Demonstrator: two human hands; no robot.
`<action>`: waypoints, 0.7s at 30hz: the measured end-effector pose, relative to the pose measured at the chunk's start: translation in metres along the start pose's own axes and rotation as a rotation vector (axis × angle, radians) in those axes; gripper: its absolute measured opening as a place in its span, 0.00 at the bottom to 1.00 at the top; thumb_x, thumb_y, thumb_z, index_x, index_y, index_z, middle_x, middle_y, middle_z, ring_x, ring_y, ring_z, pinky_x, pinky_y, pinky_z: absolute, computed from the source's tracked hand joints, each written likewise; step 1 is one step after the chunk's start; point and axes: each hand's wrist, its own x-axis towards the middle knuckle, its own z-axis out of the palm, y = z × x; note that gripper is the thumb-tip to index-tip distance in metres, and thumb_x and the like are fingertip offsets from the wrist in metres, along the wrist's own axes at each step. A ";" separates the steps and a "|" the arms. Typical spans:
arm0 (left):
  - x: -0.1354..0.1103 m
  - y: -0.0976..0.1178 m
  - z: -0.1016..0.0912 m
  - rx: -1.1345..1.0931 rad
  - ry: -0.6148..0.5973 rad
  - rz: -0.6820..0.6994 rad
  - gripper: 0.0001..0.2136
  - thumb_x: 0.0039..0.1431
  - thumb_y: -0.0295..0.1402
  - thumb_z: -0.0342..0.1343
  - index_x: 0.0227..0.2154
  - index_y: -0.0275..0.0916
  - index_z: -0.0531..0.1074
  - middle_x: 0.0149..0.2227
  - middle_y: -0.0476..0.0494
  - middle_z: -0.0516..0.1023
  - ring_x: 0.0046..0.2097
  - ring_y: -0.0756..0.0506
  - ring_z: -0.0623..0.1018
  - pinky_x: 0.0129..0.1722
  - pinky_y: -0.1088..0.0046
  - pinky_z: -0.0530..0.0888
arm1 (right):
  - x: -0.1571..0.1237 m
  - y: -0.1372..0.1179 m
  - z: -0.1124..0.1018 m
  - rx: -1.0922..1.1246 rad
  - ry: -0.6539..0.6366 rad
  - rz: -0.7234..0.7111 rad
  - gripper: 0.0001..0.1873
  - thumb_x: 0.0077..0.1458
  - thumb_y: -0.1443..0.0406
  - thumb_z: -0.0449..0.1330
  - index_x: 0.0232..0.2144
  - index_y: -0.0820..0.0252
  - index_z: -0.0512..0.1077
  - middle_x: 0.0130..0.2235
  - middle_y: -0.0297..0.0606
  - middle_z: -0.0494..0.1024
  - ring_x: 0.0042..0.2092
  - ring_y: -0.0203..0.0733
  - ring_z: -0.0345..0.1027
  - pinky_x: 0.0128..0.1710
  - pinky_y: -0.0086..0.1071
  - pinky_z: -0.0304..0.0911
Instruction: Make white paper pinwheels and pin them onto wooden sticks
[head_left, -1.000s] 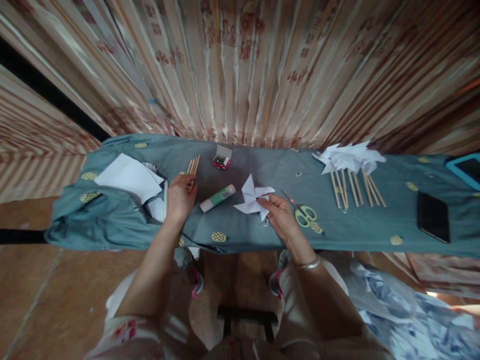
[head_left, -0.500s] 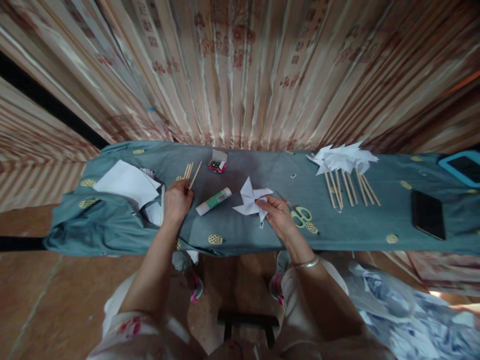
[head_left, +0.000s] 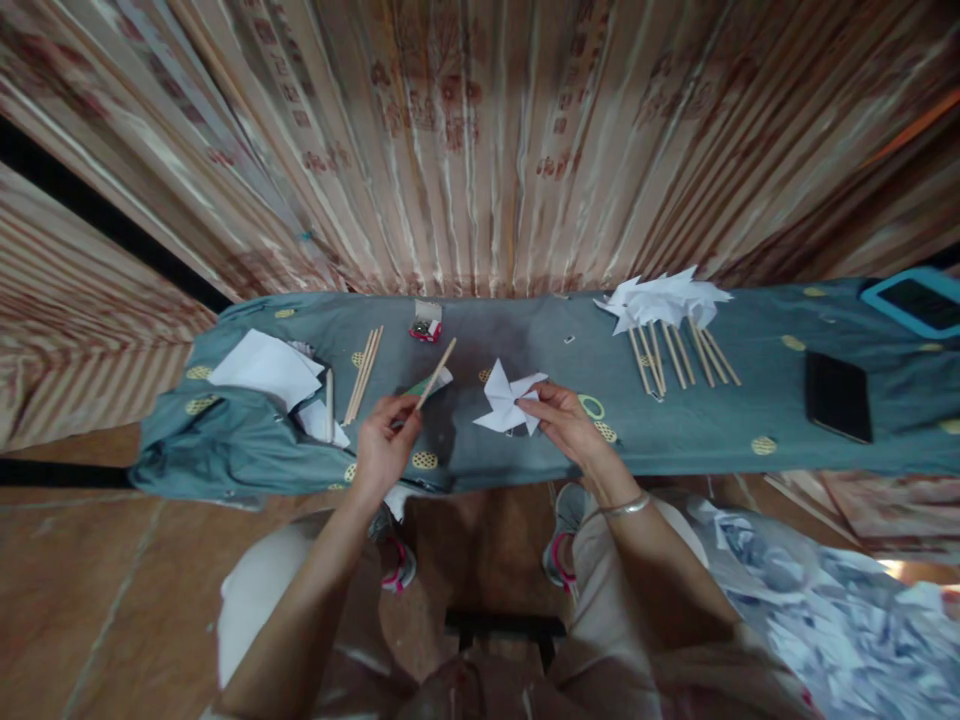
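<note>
My left hand [head_left: 388, 440] pinches a thin wooden stick [head_left: 437, 373] that slants up to the right, above a glue stick [head_left: 442, 381] it partly covers. A white paper pinwheel [head_left: 501, 398] is in my right hand [head_left: 562, 415], pinched near its centre between thumb and fingers. Left of my left hand lie several loose wooden sticks [head_left: 363, 378]. Close to my right hand, the yellow-green handle of the scissors [head_left: 592, 406] shows; the hand hides the rest.
White paper sheets [head_left: 266, 368] lie at left on the green cloth [head_left: 712, 440]. A small open red box [head_left: 426, 325] holds dark bits. Pinwheels on sticks [head_left: 667, 303] are stacked at right, beside a black phone [head_left: 838, 397] and a blue-framed device [head_left: 916, 303]. A plastic bag of paper [head_left: 840, 620] stands below.
My left hand has lifted one wooden stick off the cloth and carried it right, toward the pinwheel. My right hand still holds the pinwheel. The view has shifted slightly.
</note>
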 end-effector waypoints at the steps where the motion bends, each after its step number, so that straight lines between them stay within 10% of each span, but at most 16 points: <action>1: -0.017 -0.001 0.007 -0.082 -0.016 -0.062 0.11 0.47 0.40 0.62 0.31 0.39 0.80 0.27 0.49 0.71 0.27 0.50 0.69 0.24 0.78 0.66 | -0.004 -0.001 -0.003 -0.027 -0.027 0.009 0.16 0.33 0.56 0.76 0.25 0.56 0.80 0.28 0.31 0.82 0.30 0.36 0.71 0.35 0.30 0.67; 8: -0.110 -0.024 0.053 -0.509 -0.013 -0.636 0.24 0.35 0.53 0.70 0.29 0.37 0.81 0.23 0.49 0.74 0.20 0.55 0.62 0.18 0.80 0.58 | -0.038 0.011 -0.015 -0.265 -0.275 0.095 0.12 0.44 0.57 0.72 0.28 0.58 0.79 0.28 0.31 0.81 0.30 0.35 0.71 0.33 0.29 0.66; 21: -0.129 -0.046 0.075 -0.547 0.025 -0.862 0.20 0.35 0.48 0.73 0.28 0.39 0.81 0.26 0.48 0.76 0.23 0.54 0.67 0.22 0.79 0.63 | -0.053 0.025 -0.005 -0.797 -0.225 -0.135 0.06 0.57 0.65 0.61 0.35 0.53 0.79 0.35 0.35 0.83 0.37 0.41 0.76 0.42 0.34 0.67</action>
